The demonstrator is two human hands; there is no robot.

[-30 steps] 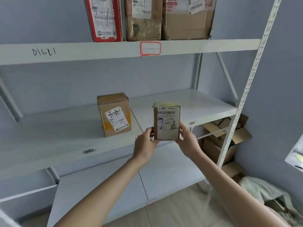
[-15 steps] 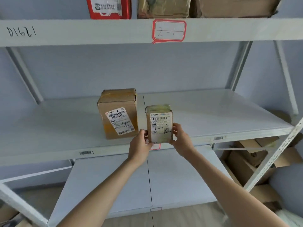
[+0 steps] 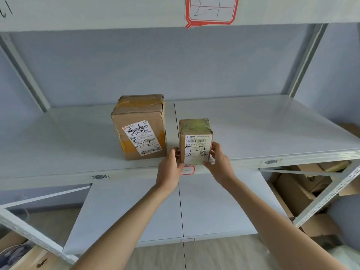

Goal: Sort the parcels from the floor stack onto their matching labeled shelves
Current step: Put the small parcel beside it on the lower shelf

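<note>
Small brown cardboard parcel marked 2-2 (image 3: 195, 142) pinched between left hand (image 3: 169, 168) and right hand (image 3: 219, 162), standing just right of the bigger brown 2-2 box (image 3: 139, 126) on the white shelf (image 3: 272, 129), almost put away, only letting go left.

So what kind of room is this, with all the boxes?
Probably a parcel sorting or storage room. The metal shelf has barcode stickers, the shelf above has a handwritten tag, 2-1, and the big parcel and small parcel have shipping labels marked 2-2.
</note>
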